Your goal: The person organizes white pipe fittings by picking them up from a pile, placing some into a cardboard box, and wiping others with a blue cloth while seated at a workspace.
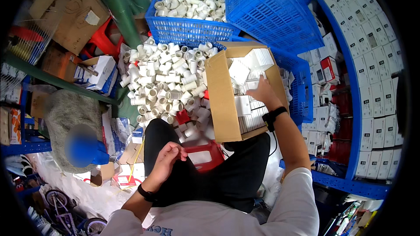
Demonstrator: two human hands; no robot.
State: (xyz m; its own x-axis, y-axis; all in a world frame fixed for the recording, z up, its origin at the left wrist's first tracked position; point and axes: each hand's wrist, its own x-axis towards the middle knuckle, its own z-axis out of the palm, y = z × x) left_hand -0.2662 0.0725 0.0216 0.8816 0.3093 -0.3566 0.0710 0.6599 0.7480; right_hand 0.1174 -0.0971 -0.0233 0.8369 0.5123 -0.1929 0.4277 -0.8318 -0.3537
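Observation:
My right hand (262,92) reaches into an open cardboard box (224,105), its fingers on the white square plates inside; whether it grips one cannot be told. White plates stand in tight rows in the box, and a few, such as a loose white plate (242,105), lie on top of the rows. Above my right thigh, my left hand (169,157) is not what rests there: it hovers over my left thigh with fingers loosely curled, and nothing shows in it. A heap of white plastic pipe fittings (164,78) lies beyond my left knee, to the left of the box.
A blue plastic crate (193,28) full of white pipe elbows stands behind the heap. Another blue crate (269,9) is tilted beside it. Blue shelving (357,105) with white boxes runs along the right. A green post (115,9) and red stool (105,39) stand at left.

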